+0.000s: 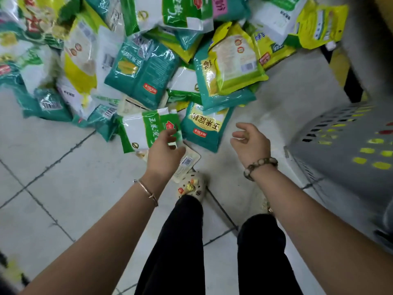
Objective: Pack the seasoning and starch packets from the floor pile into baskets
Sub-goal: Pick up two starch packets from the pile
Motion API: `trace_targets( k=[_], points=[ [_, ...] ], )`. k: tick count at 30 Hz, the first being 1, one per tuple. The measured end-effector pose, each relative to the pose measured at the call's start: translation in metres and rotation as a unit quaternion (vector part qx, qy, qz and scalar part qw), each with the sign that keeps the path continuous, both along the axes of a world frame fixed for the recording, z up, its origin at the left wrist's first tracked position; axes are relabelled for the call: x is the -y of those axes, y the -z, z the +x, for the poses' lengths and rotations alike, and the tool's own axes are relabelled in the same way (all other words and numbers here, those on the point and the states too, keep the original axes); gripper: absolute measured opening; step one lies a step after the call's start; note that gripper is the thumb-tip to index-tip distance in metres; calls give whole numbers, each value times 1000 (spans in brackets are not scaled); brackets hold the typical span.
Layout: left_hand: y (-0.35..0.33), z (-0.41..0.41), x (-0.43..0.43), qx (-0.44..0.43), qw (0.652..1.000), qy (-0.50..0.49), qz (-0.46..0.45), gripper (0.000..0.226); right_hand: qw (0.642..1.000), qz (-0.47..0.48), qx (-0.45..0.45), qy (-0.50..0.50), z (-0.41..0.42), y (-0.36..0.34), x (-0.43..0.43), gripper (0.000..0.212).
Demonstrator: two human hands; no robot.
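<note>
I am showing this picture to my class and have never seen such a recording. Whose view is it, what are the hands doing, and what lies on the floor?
It is one view, from a camera worn on a person's head, looking down. No machine: two bare hands. The left hand reaches over a white and green packet, gripping nothing yet, at the edge of a pile of packets on the tiled floor. The right hand hangs open and empty. A grey basket stands at the right.
</note>
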State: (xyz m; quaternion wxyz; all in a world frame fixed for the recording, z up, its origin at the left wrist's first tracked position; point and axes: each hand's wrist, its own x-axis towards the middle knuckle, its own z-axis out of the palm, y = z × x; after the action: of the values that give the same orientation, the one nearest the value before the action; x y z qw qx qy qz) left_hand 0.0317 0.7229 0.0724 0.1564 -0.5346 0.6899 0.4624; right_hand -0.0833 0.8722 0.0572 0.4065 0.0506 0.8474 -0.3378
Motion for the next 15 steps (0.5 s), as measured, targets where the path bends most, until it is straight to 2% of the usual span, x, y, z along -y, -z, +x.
trace_targets(
  k=[3, 6, 8, 11, 13, 15],
  points=[
    [33, 20, 12, 48, 996, 78, -18, 56, 997, 23, 17, -69, -1, 26, 9, 38],
    [67, 34, 37, 102, 976, 178, -71, 66, 993, 36, 22, -113, 3, 49, 13, 38],
    [88, 38, 58, 131, 953, 244, -122, 79, 989, 44, 31, -137, 10, 63, 13, 39],
    [114, 39, 89, 165, 900, 353, -195, 98, 982, 65, 35, -176, 21, 83, 12, 37],
    [123, 36, 108, 167, 888, 366, -224, 101, 977, 86, 33, -192, 27, 92, 14, 35],
    [128, 32, 122, 166, 882, 361, -253, 94, 973, 99, 43, -205, 33, 99, 19, 35]
  ],
)
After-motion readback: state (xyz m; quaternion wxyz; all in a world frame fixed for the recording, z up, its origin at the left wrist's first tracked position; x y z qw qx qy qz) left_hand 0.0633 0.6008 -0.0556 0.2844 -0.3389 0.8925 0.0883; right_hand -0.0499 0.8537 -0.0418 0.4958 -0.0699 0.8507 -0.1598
